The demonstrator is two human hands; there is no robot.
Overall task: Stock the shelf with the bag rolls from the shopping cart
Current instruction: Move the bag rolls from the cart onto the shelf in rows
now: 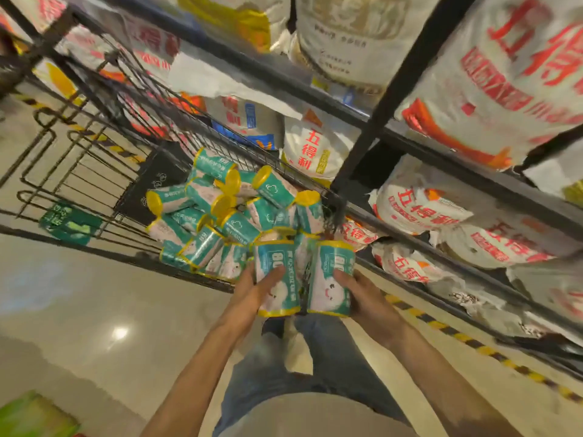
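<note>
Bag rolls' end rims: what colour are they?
Yellow, on teal-and-white wrappers; clearest in the head view on the bag roll in the left hand.

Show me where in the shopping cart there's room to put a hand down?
Bare wire floor shows at the far left of the black wire shopping cart, beyond the black panel. The near right corner is crowded with teal-and-yellow bag rolls. The left hand and right hand each hold one roll.

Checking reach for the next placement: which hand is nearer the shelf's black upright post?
Right. The right hand, gripping a bag roll, is just below the post; the left hand holds another roll farther left.
</note>
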